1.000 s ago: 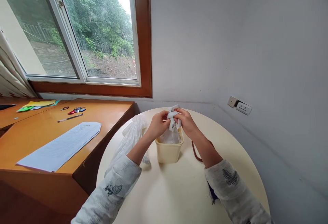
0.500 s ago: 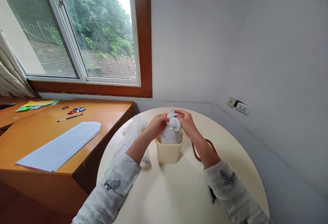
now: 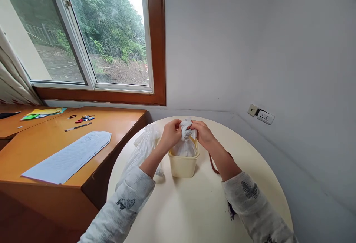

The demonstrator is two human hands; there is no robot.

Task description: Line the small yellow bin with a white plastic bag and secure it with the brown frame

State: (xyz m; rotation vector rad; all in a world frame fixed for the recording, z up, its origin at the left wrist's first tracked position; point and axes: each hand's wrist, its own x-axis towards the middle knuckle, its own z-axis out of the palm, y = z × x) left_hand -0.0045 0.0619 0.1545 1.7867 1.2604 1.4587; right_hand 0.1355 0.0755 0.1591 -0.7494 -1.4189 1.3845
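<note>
A white plastic bag [image 3: 184, 148] sits in a cream plastic bin [image 3: 183, 167], its gathered, twisted top rising above the rim. My left hand [image 3: 171, 132] pinches the bag's top from the left. From the right, my right hand [image 3: 202, 132] grips the same knotted part, fingers closed on the plastic. What the bag contains cannot be made out. Left of the bin lies a crumpled clear plastic bag [image 3: 144, 143], partly behind my left forearm. A brown looped strap [image 3: 213, 164] rests to the right, partly covered by my right forearm.
The round cream table [image 3: 178, 209] stands against the wall. On the wooden desk [image 3: 125, 119] at left are paper sheets [image 3: 69, 157], a pen [image 3: 78, 127], keys [image 3: 85, 118] and coloured papers [image 3: 44, 113]. Dark tassels [image 3: 231, 211] show beside my right sleeve. A wall socket [image 3: 265, 117] is at right.
My fingers have shifted on the bag's top, which now looks more tightly twisted and stands slightly higher. The bin stays in place, and the view has moved slightly.
</note>
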